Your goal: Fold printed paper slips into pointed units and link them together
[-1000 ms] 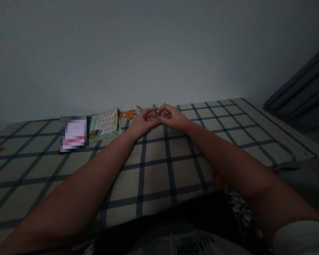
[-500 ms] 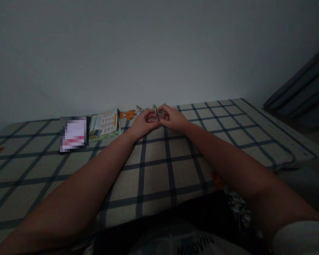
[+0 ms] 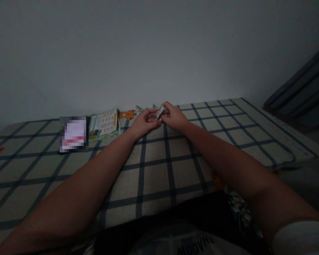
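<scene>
Pinching folded printed paper [image 3: 161,112] in the right hand [image 3: 173,115], over the far side of a checked cloth [image 3: 156,180].
Curling the left hand [image 3: 145,121] at the paper's edge, leaving its grip too dim to tell. Seeming light, thin, crisp at creases, probably tearing easily; suiting fingertip holds along folds. Facing a plain wall [image 3: 149,53], with printed sheets [image 3: 104,124] at left, dark curtain [image 3: 303,83] at right.

On the cloth [image 3: 154,180], the device [image 3: 74,132] lies left of the papers [image 3: 105,122]; the paper piece [image 3: 161,112] is between left hand [image 3: 145,122] and right hand [image 3: 175,116]; behind is the wall [image 3: 159,53]
</scene>
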### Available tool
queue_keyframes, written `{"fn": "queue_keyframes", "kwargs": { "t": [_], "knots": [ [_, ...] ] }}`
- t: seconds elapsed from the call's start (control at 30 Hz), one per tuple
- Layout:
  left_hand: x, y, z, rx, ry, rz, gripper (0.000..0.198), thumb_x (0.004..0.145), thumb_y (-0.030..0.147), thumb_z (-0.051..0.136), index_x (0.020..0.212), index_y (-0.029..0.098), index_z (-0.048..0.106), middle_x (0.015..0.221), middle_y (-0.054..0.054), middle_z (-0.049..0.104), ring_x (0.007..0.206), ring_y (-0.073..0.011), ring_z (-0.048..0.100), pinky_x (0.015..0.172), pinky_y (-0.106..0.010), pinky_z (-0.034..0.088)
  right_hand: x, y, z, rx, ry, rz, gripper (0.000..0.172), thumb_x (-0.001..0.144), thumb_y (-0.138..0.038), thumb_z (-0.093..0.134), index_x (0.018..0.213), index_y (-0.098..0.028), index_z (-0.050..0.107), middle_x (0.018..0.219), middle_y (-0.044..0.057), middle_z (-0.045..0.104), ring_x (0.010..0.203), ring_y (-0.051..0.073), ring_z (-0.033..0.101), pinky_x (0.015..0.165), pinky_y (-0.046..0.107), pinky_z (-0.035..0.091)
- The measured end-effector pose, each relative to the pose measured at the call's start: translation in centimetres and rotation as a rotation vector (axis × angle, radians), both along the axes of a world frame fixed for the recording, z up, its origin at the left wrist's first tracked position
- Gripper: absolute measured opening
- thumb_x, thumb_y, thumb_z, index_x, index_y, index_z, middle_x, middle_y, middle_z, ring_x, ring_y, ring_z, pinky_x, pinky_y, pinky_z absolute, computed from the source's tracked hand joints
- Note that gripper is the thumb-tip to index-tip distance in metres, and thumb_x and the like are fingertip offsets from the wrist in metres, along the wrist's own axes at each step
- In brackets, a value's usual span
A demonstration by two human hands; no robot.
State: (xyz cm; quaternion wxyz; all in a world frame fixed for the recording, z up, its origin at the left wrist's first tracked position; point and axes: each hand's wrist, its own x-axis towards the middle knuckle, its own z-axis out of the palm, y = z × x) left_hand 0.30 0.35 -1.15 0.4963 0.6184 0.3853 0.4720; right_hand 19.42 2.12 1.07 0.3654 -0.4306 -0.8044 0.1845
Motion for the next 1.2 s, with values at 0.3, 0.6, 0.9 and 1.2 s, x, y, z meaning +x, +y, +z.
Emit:
{"fn": "queue_keyframes", "kwargs": {
  "t": [0.3, 0.6, 0.9, 1.2],
  "knots": [
    [0.0, -0.1, 0.1, 0.032, 0.020, -0.006, 0.063, 0.062, 0.025, 0.089, 0.121, 0.020, 0.067, 0.110, -0.005, 0.074, 0.085, -0.0153, 0.070, 0.088, -0.035, 0.060, 0.2, 0.4, -0.4, 0.022, 0.031, 0.076, 0.016, 0.088, -0.021, 0.058, 0.104, -0.020, 0.059, 0.080, 0.001, 0.064, 0.072, 0.018, 0.057, 0.065, 0.029, 0.035],
    [0.1, -0.4, 0.4, -0.050, -0.054, -0.050, 0.066, 0.066, 0.023, 0.078, 0.131, 0.022, 0.068, 0.122, -0.009, 0.073, 0.097, -0.0202, 0.072, 0.088, -0.038, 0.062, 0.3, -0.1, 0.3, 0.041, 0.071, 0.090, 0.010, 0.080, -0.013, 0.056, 0.086, -0.021, 0.059, 0.074, -0.001, 0.062, 0.070, 0.017, 0.053, 0.069, 0.029, 0.037],
    [0.0, 0.5, 0.4, -0.092, -0.115, 0.010, 0.046, 0.078, 0.064, 0.082, 0.087, 0.019, 0.073, 0.079, -0.003, 0.062, 0.076, -0.0162, 0.061, 0.070, -0.031, 0.063, 0.7, 0.3, -0.1, 0.139, -0.024, 0.141, 0.021, 0.081, -0.011, 0.058, 0.096, -0.018, 0.072, 0.091, 0.005, 0.072, 0.084, 0.021, 0.062, 0.076, 0.030, 0.040],
    [-0.4, 0.4, 0.0, -0.043, -0.151, 0.069, 0.052, 0.067, 0.066, 0.091, 0.087, 0.020, 0.078, 0.076, -0.001, 0.066, 0.075, -0.0157, 0.063, 0.064, -0.027, 0.056, 0.7, 0.1, 0.1, 0.105, -0.041, 0.214, 0.040, 0.084, -0.015, 0.060, 0.121, -0.019, 0.074, 0.103, 0.006, 0.074, 0.082, 0.020, 0.060, 0.076, 0.030, 0.042]
  ]
}}
